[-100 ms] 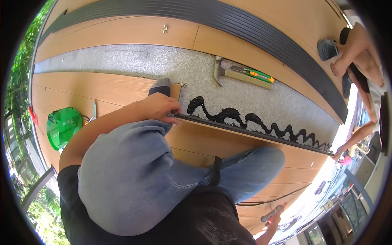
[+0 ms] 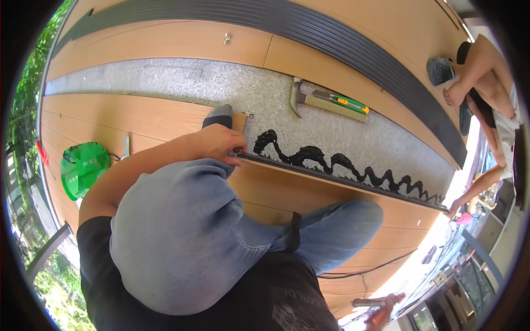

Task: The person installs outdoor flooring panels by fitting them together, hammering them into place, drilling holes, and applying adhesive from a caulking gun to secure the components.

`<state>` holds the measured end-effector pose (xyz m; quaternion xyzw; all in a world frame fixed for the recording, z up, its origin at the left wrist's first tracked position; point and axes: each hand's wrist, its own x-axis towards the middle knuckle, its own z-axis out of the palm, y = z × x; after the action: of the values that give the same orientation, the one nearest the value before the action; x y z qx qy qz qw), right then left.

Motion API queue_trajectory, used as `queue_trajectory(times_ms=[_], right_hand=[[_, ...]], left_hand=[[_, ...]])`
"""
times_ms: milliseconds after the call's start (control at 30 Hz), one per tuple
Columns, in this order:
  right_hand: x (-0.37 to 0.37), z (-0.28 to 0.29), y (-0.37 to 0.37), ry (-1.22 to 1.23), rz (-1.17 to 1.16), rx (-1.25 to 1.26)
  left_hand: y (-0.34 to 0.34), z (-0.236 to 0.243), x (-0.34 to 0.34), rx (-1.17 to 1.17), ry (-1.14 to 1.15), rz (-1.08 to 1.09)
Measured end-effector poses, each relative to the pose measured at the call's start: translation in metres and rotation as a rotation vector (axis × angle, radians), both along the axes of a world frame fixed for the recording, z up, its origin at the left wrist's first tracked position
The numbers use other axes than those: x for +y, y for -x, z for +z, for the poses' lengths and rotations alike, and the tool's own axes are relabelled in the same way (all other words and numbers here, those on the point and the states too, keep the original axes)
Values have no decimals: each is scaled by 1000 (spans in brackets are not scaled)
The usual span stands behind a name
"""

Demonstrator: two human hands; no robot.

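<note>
My left hand (image 2: 225, 144) is closed at the near left end of a wood-coloured floorboard (image 2: 309, 177), gripping its dark edge. The board runs away to the right, where another person's hand (image 2: 452, 208) touches its far end. Beside that edge, a wavy bead of black adhesive (image 2: 309, 157) lies on the grey underlayer (image 2: 210, 77). At the lower right, my right hand (image 2: 381, 314) is closed around a grey cylindrical tool (image 2: 369, 302), blurred, so its exact kind does not show.
A hammer (image 2: 320, 103) lies on the underlayer with a green-and-yellow utility knife (image 2: 350, 102) on it. A green container (image 2: 84, 170) stands at the left. A dark grooved plank (image 2: 248, 14) crosses the far side. A cable (image 2: 370, 269) runs near my right knee.
My right hand has moved slightly to the right, and the grey tool in it has swung round to point left. My left hand stays on the board.
</note>
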<state>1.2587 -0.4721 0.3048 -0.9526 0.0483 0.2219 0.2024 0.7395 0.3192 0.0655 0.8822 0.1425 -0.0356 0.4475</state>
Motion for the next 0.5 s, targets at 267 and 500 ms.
queue_trajectory(times_ms=[267, 500], right_hand=[[101, 107, 159, 224, 85, -71], [203, 146, 191, 126, 400, 95]], left_hand=[[1, 8, 3, 55, 104, 63], [6, 1, 6, -6, 109, 26]])
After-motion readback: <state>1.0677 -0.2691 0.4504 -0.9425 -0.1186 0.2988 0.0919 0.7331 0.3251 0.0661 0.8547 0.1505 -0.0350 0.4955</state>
